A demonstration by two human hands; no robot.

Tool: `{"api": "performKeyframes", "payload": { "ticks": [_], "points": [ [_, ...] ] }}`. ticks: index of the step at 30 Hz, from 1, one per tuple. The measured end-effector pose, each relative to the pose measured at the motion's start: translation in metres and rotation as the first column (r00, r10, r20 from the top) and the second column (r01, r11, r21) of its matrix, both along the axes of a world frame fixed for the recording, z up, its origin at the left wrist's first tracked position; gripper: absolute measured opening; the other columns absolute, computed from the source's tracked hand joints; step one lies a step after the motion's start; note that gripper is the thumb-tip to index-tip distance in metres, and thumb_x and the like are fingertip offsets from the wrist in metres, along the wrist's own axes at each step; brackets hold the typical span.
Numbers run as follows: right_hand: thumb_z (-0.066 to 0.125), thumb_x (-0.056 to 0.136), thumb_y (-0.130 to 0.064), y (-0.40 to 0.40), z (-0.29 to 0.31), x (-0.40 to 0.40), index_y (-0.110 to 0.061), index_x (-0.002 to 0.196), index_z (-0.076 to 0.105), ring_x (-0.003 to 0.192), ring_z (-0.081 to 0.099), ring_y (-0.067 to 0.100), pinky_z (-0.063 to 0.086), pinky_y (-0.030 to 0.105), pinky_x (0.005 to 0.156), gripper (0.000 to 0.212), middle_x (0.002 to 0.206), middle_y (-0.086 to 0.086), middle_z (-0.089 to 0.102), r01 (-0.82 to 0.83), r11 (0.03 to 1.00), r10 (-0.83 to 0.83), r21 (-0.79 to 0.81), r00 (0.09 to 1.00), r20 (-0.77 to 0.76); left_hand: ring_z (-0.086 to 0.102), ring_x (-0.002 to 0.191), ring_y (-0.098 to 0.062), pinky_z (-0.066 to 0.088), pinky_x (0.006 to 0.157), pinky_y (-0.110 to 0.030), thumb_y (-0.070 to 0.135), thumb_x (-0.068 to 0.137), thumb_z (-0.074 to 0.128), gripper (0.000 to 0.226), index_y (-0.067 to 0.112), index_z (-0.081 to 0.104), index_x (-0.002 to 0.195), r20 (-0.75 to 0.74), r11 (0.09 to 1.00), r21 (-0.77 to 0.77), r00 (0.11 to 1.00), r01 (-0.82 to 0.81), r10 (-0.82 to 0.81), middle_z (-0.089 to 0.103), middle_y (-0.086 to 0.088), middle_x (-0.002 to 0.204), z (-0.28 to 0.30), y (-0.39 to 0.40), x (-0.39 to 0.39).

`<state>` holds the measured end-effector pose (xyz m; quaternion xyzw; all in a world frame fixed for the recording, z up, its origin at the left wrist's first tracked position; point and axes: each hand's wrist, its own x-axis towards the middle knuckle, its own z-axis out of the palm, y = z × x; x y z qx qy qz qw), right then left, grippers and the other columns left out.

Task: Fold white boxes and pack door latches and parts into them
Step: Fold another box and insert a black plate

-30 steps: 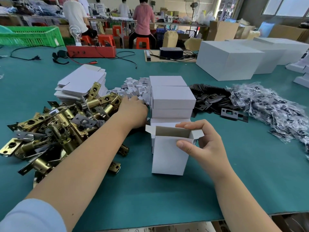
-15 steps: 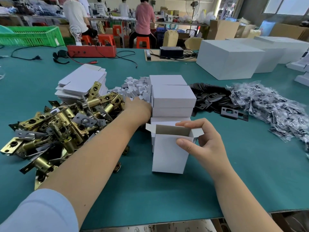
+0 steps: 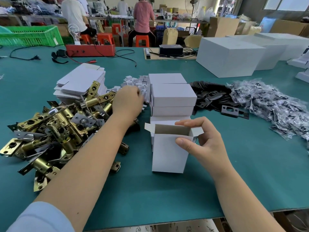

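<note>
Two hands at work over a green table [image 3: 217,181]. Right hand [image 3: 203,143] grips the open white box [image 3: 168,154] at its right top corner: thumb pressed on the front wall, index finger curled over the far rim, remaining fingers tucked behind the right side flap. Box stands upright on the table, top open, small flaps sticking out left and right, grey-brown card inside. Left hand [image 3: 127,102] is stretched forward past the box to the pile of small white card pieces [image 3: 133,82]; fingers point away and are motion-blurred, knuckles up, so whether they pinch a piece or lie loose cannot be told. Pale blue sleeve [image 3: 40,218] at the near end of the left arm. Just behind the open box, a stack of closed white boxes [image 3: 172,96], touching or nearly touching it. Left of the arm, a heap of brass door latches [image 3: 55,131] with silver plates mixed in, one latch partly under the forearm. Behind the heap, a stack of flat unfolded box blanks [image 3: 80,81]. Right of the closed stack, dark strike plates [image 3: 215,97], then a spread of clear bags of small parts [image 3: 275,104]. Farther off: large white cartons [image 3: 230,57], a red tray [image 3: 90,50] with cables, a green crate [image 3: 30,36], people seated on orange stools [image 3: 142,41] with backs turned. No legible brand, label or writing on any box or part; faint marks along the table's near edge are too small to read.
</note>
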<state>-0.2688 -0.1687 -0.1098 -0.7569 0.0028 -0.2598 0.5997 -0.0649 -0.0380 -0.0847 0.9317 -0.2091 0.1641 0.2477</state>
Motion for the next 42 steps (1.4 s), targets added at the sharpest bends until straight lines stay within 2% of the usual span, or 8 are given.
{"api": "performKeyframes", "payload": {
  "ticks": [4,9,14,19,27,32,37,42],
  "points": [
    [0.076,0.065,-0.042,0.000,0.000,0.000,-0.027,0.092,0.057,0.102,0.061,0.001,0.040,0.006,0.074,0.036,0.104,-0.015,0.070,-0.014,1.000,0.014,-0.002,1.000,0.008,0.063,0.071,-0.001,0.051,0.060,-0.016,0.021,0.097,0.055,0.017,0.019,0.068,0.107,-0.197,0.711,-0.703,0.951,0.032,-0.238,0.065,0.014,0.086,0.021,0.014,-0.027],
    [0.074,0.067,-0.041,0.000,0.001,-0.001,-0.035,0.093,0.058,0.104,0.060,0.004,0.044,0.012,0.083,0.031,0.105,-0.015,0.069,-0.020,1.000,0.021,-0.023,1.000,0.016,0.070,0.077,-0.018,0.057,0.065,-0.025,0.006,0.090,0.065,0.015,0.016,0.071,0.099,-0.193,0.430,-0.895,0.767,0.117,-0.612,0.076,-0.004,0.089,0.042,0.016,-0.071],
    [0.062,0.077,-0.038,0.005,-0.001,0.001,-0.032,0.111,0.052,0.104,0.061,0.013,0.047,0.026,0.088,0.037,0.107,-0.010,0.066,-0.020,1.000,0.021,-0.010,0.995,0.094,0.071,0.080,-0.016,0.058,0.066,-0.027,0.010,0.087,0.070,0.016,0.018,0.073,0.100,-0.179,0.473,-0.853,0.728,0.221,-0.662,0.076,-0.003,0.092,0.042,0.008,-0.101],
    [0.057,0.085,-0.019,0.002,0.003,0.004,-0.023,0.111,0.058,0.094,0.063,0.004,0.047,0.014,0.081,0.026,0.099,-0.010,0.070,-0.010,0.979,-0.028,0.205,0.983,0.179,0.065,0.066,-0.021,0.057,0.069,-0.028,0.008,0.088,0.069,0.020,0.026,0.075,0.093,-0.141,0.588,-0.686,0.714,0.429,-0.686,0.074,-0.002,0.078,0.036,0.009,-0.111],
    [0.063,0.082,-0.025,-0.007,0.036,0.014,-0.047,0.111,0.063,0.105,0.059,0.008,0.045,0.021,0.088,0.037,0.111,-0.020,0.064,-0.037,0.976,0.064,-0.215,0.991,0.118,0.064,0.064,-0.012,0.058,0.067,-0.030,-0.007,0.080,0.068,0.037,0.024,0.067,0.101,-0.195,0.596,-0.712,0.711,0.370,-0.675,0.073,0.001,0.077,0.031,0.008,-0.110],
    [0.064,0.082,-0.012,-0.001,0.034,0.017,-0.035,0.102,0.073,0.076,0.065,0.011,0.050,0.018,0.066,0.032,0.080,-0.008,0.069,-0.049,0.996,0.044,0.069,0.996,0.076,0.068,0.084,-0.031,0.057,0.077,-0.038,0.011,0.079,0.067,0.029,0.025,0.068,0.105,-0.213,0.597,-0.713,0.698,0.367,-0.684,0.074,-0.004,0.087,0.027,0.009,-0.111],
    [0.069,0.083,-0.002,-0.002,0.036,0.016,-0.036,0.085,0.076,0.068,0.056,0.005,0.049,0.019,0.069,0.036,0.072,-0.012,0.065,0.114,0.984,-0.125,0.135,0.989,0.080,0.064,0.109,-0.012,0.053,0.091,-0.027,0.018,0.076,0.073,0.062,0.039,0.054,0.130,-0.458,0.582,-0.587,0.362,0.562,-0.812,0.067,0.010,0.119,0.029,0.024,-0.100],
    [0.070,0.084,-0.006,-0.005,0.047,0.002,-0.035,0.082,0.076,0.067,0.059,0.005,0.047,0.016,0.063,0.030,0.072,-0.011,0.067,0.160,0.987,-0.162,0.030,0.983,0.084,0.068,0.096,-0.012,0.053,0.088,-0.033,0.019,0.074,0.070,0.041,0.038,0.067,0.111,-0.468,0.652,-0.480,0.458,0.587,-0.756,0.073,0.010,0.100,0.026,0.019,-0.105]
  ]
}}
